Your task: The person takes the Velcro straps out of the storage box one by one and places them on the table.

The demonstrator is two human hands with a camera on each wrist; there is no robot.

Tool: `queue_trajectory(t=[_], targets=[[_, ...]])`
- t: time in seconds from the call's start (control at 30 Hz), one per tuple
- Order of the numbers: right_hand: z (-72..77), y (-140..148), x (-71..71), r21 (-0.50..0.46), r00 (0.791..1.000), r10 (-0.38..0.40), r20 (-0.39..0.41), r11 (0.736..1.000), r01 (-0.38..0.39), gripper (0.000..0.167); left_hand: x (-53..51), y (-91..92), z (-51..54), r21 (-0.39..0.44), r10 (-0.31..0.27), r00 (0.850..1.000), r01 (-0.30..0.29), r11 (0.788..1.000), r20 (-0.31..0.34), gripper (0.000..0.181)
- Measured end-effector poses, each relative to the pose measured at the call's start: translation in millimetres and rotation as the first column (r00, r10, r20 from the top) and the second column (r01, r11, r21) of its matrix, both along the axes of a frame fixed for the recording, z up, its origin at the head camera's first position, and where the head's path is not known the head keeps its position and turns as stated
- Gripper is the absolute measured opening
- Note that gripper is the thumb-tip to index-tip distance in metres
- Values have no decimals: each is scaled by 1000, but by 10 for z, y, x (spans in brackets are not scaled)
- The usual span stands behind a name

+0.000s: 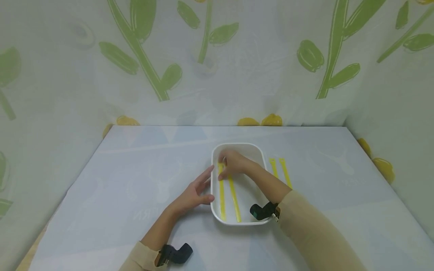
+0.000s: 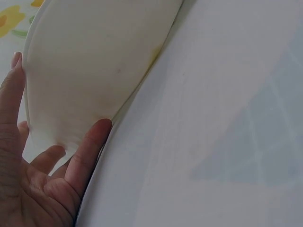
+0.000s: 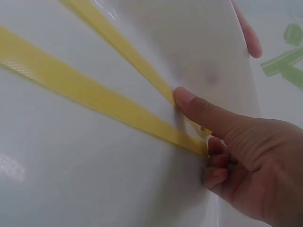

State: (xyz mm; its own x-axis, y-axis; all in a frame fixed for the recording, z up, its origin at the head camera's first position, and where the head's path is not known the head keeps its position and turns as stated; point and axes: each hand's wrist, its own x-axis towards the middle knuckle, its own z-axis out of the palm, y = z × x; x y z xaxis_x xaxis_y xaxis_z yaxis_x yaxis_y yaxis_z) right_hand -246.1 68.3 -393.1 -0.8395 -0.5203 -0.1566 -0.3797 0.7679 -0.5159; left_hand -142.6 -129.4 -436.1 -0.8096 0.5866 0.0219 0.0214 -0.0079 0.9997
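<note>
A white rectangular container (image 1: 249,203) with rounded corners stands on the table. My left hand (image 1: 193,194) touches its left outer wall with spread fingers and thumb; the left wrist view shows that wall (image 2: 104,61) close up. Reaching inside, my right hand (image 1: 234,163) has its thumb and curled fingers around the far end of the left yellow strip (image 1: 222,199). In the right wrist view the thumb presses on this strip (image 3: 128,54). A second yellow strip (image 1: 235,199) lies beside it, its far end close to the curled fingers (image 3: 215,176).
Two more yellow strips (image 1: 274,167) (image 1: 285,173) with looped far ends lie on the table right of the container, partly behind my right forearm. The table (image 1: 135,169) is white with pale prints. A patterned wall (image 1: 254,75) rises behind its far edge.
</note>
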Motion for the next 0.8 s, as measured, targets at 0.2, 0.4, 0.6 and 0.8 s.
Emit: queue_trajectory(t=[0.2,0.4,0.6,0.8], targets=[[-2,0,-10,-46,998,-33,44,998,35,33,1,1,-10,-8,6,1000,-6,1000,6,98],[-4,32,-49,-152,993,-30,116,987,47,23,-1,-4,-14,-13,7,1000,-7,1000,5,100],[29,68,-57,-255,965,-66,256,958,134,30,-1,-1,9,-39,15,1000,-15,999,0,95],[107,95,-20,-341,942,-70,329,921,187,35,10,2,20,-64,20,1000,-20,998,11,92]])
